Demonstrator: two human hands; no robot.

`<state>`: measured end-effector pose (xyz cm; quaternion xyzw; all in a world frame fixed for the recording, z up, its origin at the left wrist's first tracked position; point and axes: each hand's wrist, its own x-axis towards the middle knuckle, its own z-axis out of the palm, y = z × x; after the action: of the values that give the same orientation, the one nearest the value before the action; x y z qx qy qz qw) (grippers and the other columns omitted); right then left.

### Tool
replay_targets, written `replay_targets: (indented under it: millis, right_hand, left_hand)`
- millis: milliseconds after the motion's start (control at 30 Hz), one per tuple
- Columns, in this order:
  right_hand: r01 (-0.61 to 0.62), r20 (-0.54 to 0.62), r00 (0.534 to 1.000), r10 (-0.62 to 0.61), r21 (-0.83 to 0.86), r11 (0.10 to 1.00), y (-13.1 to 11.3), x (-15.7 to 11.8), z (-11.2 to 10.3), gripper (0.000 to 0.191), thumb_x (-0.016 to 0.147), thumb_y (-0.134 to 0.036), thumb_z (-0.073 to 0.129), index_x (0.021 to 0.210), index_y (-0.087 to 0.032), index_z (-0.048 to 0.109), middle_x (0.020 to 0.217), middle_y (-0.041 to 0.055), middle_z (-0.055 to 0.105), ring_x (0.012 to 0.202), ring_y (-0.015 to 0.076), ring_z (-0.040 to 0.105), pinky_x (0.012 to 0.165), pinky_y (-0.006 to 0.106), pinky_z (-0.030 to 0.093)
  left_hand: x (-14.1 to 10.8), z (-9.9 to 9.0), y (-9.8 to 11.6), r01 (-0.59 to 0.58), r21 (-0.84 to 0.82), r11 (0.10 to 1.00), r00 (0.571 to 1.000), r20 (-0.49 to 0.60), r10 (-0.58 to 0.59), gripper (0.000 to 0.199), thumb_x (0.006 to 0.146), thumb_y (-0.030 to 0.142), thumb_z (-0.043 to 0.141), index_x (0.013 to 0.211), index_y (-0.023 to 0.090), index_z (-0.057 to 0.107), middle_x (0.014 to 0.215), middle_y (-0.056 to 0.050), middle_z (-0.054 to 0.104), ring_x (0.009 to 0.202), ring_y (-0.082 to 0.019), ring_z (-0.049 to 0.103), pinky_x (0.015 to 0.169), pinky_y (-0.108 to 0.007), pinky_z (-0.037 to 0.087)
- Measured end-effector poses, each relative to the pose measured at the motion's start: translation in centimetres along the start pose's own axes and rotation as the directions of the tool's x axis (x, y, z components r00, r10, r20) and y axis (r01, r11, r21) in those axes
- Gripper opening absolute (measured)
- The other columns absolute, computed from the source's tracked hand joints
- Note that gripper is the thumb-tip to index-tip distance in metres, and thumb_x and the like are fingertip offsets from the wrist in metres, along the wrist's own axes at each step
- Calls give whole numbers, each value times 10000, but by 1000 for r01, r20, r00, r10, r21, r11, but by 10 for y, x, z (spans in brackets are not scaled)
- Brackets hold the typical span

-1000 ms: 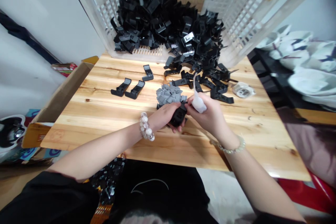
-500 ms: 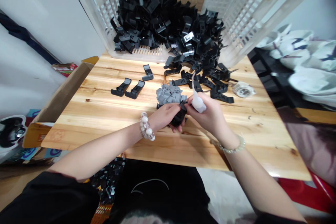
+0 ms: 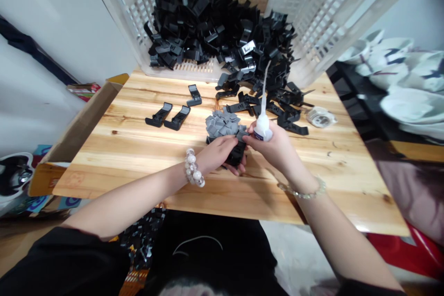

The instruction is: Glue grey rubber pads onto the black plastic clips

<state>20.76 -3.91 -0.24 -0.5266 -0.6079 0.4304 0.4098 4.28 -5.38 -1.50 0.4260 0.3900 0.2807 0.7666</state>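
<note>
My left hand (image 3: 222, 150) is closed around a black plastic clip (image 3: 237, 153), with its thumb on top and fingertips showing underneath. A grey piece lies at the clip's upper end, between my two thumbs. My right hand (image 3: 272, 145) grips a small white squeeze bottle (image 3: 262, 126) whose long thin nozzle points up and away from me. The right thumb and a fingertip also touch the clip's upper edge. Just beyond the left hand sits a pile of small grey pieces (image 3: 222, 123), on a dark base that is mostly hidden.
Several black clips lie to the left, one here (image 3: 177, 118), and more are heaped at right (image 3: 291, 125). A white perforated crate (image 3: 312, 55) full of clips stands on its side at the back. A roll of clear tape (image 3: 321, 117) lies right on the wooden table (image 3: 138, 157).
The right hand has turned, so the bottle stands more upright and its nozzle reaches higher. The grey piece on the held clip now shows. The left hand has barely moved.
</note>
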Motion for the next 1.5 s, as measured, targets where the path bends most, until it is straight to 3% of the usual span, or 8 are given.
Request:
replay_targets:
  millis: [167,333,567,1000,1200,1333,1500]
  right_hand:
    - [-86,82,994,72,186,979,-3,-1,-4,270,636,-232,758,779,-185,533,647,-46,538,566,109,508,556,265,408]
    - [-72,98,994,52,216,974,-4,-2,-4,252,652,-219,749,774,-183,531,654,-44,537,592,116,527,581,269,417]
    - [9,21,1000,-11,112,994,-3,-3,0,230,643,-208,717,773,-197,527,670,-33,543,590,125,527,574,283,446]
    - [90,30,995,-91,32,995,-3,-4,0,179,666,-200,667,761,-209,515,668,-29,527,589,132,521,561,280,433]
    - [150,65,987,-147,-37,988,1,-4,0,157,698,-200,659,784,-218,528,775,3,579,688,159,554,647,309,488]
    - [216,66,976,-209,-142,966,3,-5,0,126,718,-188,640,769,-220,529,747,6,583,688,167,547,635,306,473]
    - [222,8,974,-225,-198,955,5,-4,3,124,720,-190,623,737,-218,503,692,-10,553,638,152,502,601,294,429]
  left_hand:
    - [1,0,-1,-16,-9,1000,1000,-9,16,259,970,286,348,895,141,549,672,-43,655,563,-159,675,515,-272,565]
    - [0,-3,3,-37,59,998,999,8,37,260,964,315,365,896,152,556,661,-33,649,524,-143,647,461,-230,522]
    - [-2,-2,4,-52,94,994,999,0,52,292,969,378,364,879,164,540,631,-22,643,499,-144,638,427,-219,497]
    - [1,-7,1,-90,87,992,995,58,85,292,942,435,460,872,164,544,712,-22,627,506,-124,625,398,-202,487]
    - [1,-4,3,-31,196,980,1000,4,31,257,950,380,451,852,159,540,678,-16,613,479,-115,610,380,-189,480]
    - [1,-3,1,-21,278,960,1000,-2,23,245,960,354,410,843,171,525,680,-11,606,478,-122,611,362,-192,471]
    - [0,-3,2,-15,369,929,1000,-18,23,48,875,230,523,886,183,530,705,11,607,531,-116,624,420,-185,497]
